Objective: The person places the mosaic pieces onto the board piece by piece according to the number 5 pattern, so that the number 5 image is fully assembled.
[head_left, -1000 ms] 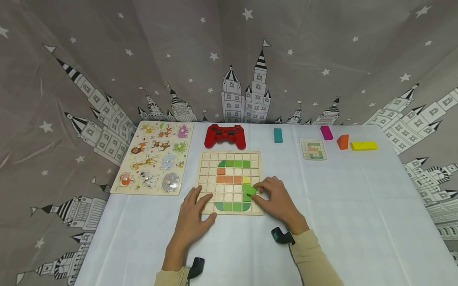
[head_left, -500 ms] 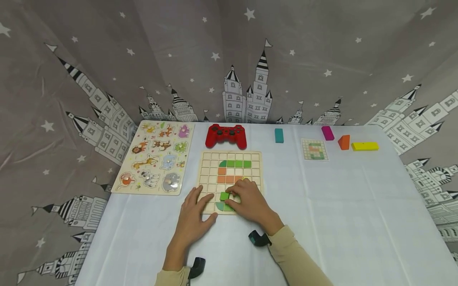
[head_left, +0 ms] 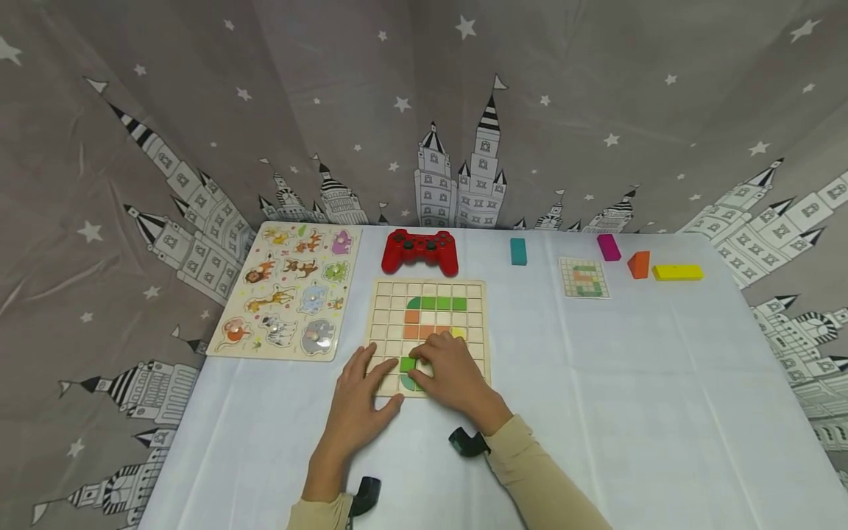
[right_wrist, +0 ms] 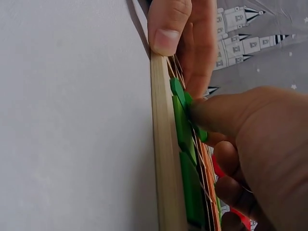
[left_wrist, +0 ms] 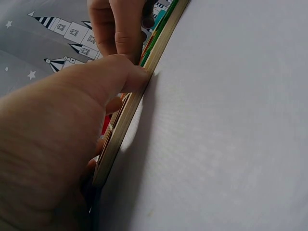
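A wooden grid board [head_left: 387, 316] lies flat on the white cloth, with green, orange and yellow tiles forming a figure in its cells. My right hand [head_left: 456, 377] pinches a green square tile [head_left: 407, 364] between thumb and fingers, over the board's lower left cells. Beneath it sits a dark green rounded corner tile [head_left: 407, 381]. My left hand [head_left: 358, 405] rests at the board's lower left, fingers spread over the grid; its thumb touches the front edge in the left wrist view. The right hand hides the lower right tiles from the head camera.
A red game controller [head_left: 420, 252] lies behind the board. An animal peg puzzle [head_left: 285, 291] is to the left. Farther right lie a teal block [head_left: 518, 252], a pattern card [head_left: 584, 278], and magenta [head_left: 609, 247], orange [head_left: 639, 264] and yellow [head_left: 679, 272] blocks.
My right hand has carried the green square tile leftward from the board's right side to the lower left cells, near my left fingers. The left hand stays in place.
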`<state>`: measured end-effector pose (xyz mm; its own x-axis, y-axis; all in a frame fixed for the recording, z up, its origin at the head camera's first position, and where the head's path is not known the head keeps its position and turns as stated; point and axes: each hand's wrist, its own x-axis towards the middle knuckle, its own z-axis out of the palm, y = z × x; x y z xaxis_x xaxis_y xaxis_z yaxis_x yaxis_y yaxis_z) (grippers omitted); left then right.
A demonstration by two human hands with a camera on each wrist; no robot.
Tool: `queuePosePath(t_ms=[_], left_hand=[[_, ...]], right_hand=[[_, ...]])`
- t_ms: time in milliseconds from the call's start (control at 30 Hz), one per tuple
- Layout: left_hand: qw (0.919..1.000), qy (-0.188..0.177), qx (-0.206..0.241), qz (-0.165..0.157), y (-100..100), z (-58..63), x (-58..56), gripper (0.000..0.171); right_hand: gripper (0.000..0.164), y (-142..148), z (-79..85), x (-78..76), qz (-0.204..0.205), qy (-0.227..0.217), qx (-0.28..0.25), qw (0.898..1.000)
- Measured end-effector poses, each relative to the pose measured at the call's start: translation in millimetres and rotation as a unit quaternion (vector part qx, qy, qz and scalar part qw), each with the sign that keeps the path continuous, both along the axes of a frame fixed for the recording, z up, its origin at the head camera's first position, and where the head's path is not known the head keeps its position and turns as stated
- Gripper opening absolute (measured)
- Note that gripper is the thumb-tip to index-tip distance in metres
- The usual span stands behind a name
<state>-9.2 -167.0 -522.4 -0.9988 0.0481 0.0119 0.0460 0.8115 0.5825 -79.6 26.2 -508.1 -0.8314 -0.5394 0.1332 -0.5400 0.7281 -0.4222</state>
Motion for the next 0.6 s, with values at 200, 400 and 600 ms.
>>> queuePosePath(t_ms=[200,400,600], left_hand=[[1.0,0.004,0.002,-0.001,-0.1,-0.7,-0.1,0.057],[0.9999,0.011,-0.001,-0.003,-1.2,-1.5,0.2,0.054],[0.9999,0.015,-0.004,-0.003,-1.8,-1.0,0.3,0.053]], right_hand=[[0.022,-2.8,0.7,0.2,-0.01,-0.002,0.005,1.0],[0.021,-5.7,6.5,1.3,-0.026,-0.026,-0.008,0.999],[0.021,-9.2,13.3,0.1,-0.042,-0.069,-0.016,0.997]])
